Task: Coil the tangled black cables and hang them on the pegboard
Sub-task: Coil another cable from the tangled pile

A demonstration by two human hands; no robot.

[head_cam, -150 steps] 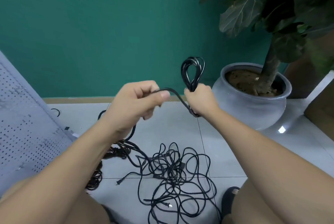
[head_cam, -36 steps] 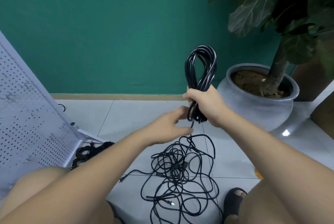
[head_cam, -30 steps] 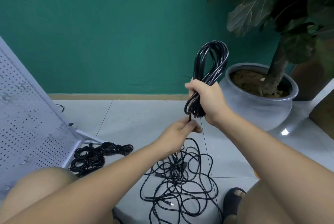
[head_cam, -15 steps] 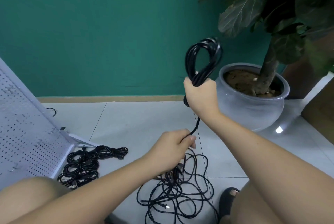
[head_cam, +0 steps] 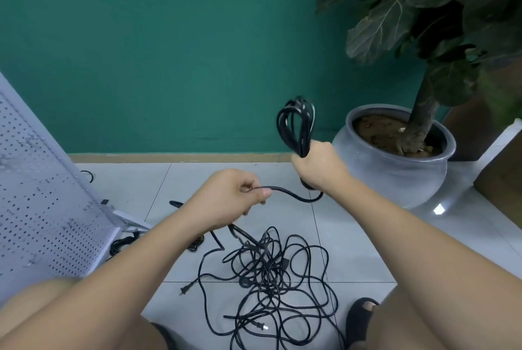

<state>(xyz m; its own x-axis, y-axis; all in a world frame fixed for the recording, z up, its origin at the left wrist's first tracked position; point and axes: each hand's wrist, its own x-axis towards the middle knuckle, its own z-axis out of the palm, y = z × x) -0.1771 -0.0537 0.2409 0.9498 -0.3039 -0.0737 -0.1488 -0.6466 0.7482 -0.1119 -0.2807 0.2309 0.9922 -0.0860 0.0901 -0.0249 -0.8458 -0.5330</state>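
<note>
"Where's the cable, as you see it?"

"Two places. The right hand (head_cam: 319, 168) is a fist round the waist of a coil of glossy black cable (head_cam: 296, 123), whose loops stand upright above the knuckles. The rest is a tangled heap of thin black cable (head_cam: 271, 273) on the pale grey tiled floor (head_cam: 141, 185), at its near edge between the person's knees."

"And the left hand (head_cam: 228, 197)?"

"Curled, pinching the loose strand (head_cam: 291, 194) between thumb and forefinger. That strand sags from under the right fist and runs almost level, leftwards, to the pinch. Below the left hand it drops to the heap."

"So which hand feeds the next loop?"

"The left, I'd say. It sits lower and nearer the heap, directly above its left side, and the slack lies crosswise between the two hands. Bringing it right and up to the fist would lay another turn."

"The hanging?"

"The white perforated metal pegboard (head_cam: 42, 208) leans at the floor's left edge, on the left hand's side, well apart from the coil."
</note>
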